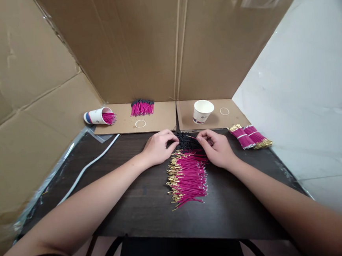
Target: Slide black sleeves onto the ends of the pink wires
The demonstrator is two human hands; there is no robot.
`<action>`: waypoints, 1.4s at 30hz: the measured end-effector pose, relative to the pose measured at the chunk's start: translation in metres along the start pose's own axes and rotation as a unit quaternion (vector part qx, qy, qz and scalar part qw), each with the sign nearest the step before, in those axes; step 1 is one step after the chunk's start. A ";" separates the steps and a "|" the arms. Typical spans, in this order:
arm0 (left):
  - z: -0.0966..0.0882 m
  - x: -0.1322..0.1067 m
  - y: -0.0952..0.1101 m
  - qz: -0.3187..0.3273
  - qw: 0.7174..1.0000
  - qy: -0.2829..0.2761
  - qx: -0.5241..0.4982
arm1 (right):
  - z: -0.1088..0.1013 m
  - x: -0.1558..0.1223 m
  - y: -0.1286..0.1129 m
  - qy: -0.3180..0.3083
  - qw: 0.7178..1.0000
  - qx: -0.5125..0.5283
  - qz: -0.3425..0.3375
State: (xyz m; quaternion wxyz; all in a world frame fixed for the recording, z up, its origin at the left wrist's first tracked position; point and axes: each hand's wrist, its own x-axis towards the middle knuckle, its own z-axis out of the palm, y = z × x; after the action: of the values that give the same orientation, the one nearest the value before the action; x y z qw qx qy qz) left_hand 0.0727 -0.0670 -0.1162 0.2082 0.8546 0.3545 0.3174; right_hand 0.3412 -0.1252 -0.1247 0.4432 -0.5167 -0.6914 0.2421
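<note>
A large loose pile of magenta wires (pixel 189 176) with gold terminals and black far ends lies in the middle of the dark table (pixel 129 194). My left hand (pixel 158 146) rests at the pile's far left end, its fingers curled onto the black ends. Opposite it, my right hand (pixel 217 148) pinches a single wire at the pile's far right end, fingers pressed together.
Two tied bundles of magenta wires (pixel 250 136) lie to the right. On the cardboard at the back stand an upright paper cup (pixel 203 111), a tipped cup holding wires (pixel 99 116) and a small wire pile (pixel 142 107). A white cable (pixel 85 168) crosses the left side. Cardboard walls surround the table.
</note>
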 end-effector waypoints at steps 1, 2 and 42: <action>0.000 0.000 0.001 -0.004 1.000 0.005 -0.005 | 0.000 0.000 0.000 -0.004 1.000 0.001 -0.003; 0.000 0.000 0.003 -0.010 1.000 0.014 -0.013 | 0.000 0.000 -0.001 -0.008 1.000 0.002 -0.006; 0.013 0.000 0.015 -0.136 0.957 0.021 -0.256 | -0.001 -0.001 -0.003 -0.035 0.999 -0.010 -0.017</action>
State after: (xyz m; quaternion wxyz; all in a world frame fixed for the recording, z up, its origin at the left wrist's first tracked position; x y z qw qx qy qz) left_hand 0.0883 -0.0790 -0.1165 0.4538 0.7097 0.3781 0.3840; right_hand 0.3405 -0.1275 -0.1219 0.4174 -0.5001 -0.7178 0.2457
